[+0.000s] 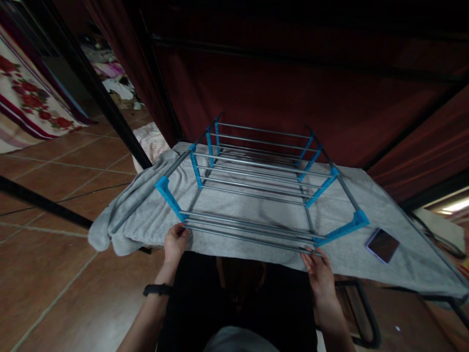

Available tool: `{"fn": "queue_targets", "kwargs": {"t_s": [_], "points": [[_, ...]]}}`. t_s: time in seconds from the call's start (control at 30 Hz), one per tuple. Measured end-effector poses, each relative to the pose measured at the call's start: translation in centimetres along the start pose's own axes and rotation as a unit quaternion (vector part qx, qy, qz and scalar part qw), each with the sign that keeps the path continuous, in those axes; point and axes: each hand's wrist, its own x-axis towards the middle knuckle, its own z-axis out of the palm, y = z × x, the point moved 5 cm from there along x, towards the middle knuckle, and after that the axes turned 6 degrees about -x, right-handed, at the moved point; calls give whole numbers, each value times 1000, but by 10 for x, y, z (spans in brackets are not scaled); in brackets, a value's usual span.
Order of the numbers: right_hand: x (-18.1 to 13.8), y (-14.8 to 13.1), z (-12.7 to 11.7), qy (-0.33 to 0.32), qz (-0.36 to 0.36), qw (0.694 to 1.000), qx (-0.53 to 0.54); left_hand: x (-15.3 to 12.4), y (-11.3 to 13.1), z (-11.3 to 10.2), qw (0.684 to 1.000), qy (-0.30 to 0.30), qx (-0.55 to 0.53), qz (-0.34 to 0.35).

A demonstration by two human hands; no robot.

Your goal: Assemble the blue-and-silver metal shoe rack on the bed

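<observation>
A metal rack (252,193) with grey tubes and blue plastic brackets lies on a grey cloth (234,249) spread over a table in front of me. At its near left corner my left hand (175,243) is closed round the rail end, just below a blue bracket (171,199). My right hand (319,271) grips the near right corner, with its fingers under the tube end by another blue bracket (342,229). Several parallel rods run across between the two sides. A black band circles my left wrist.
A phone (382,245) rests on the cloth to the right. Dark red curtains (264,93) hang behind the table. A black metal post (98,93) stands at the left. Clothes (119,88) lie piled on the tiled floor (47,274) farther back.
</observation>
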Motion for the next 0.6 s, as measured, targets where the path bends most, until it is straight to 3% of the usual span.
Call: {"fn": "queue_targets", "kwargs": {"t_s": [0.2,0.6], "points": [[6,3,-5,-8,-12,1000,-11,2,-3,-6,994,51,-78,-59],[7,5,0,45,-18,999,2,2,4,1,954,56,-234,-178]]}}
